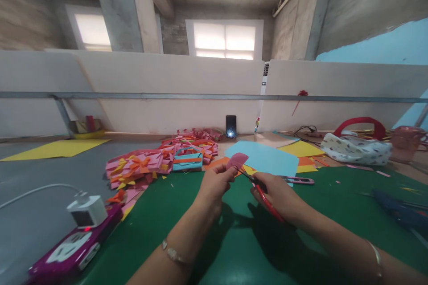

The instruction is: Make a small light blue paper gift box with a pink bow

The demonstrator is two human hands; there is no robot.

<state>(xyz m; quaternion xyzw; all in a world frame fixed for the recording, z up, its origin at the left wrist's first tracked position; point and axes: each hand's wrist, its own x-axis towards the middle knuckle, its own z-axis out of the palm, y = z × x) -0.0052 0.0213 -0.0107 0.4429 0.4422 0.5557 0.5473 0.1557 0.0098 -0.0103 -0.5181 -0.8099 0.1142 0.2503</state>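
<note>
My left hand (214, 185) pinches a small pink paper piece (237, 160) with a rounded outline, held up above the green mat (160, 231). In my right hand (279, 193) is a pair of scissors (267, 202) with red handles, its dark blades pointing left at the lower edge of the pink paper. Whether the blades are cutting into the paper or only touching it, I cannot tell. Behind my hands lie a light blue paper sheet (267, 156) and orange paper (217, 163). A pink box cutter (301, 181) rests just beyond my right hand.
Left of my hands are a heap of pink and orange paper pieces (143, 164) and a small blue paper bag (187, 160). A purple power strip (73, 249) with a white charger (87, 210) sits front left. A phone (231, 126) leans at the back; a white cloth basket (356, 148) stands right.
</note>
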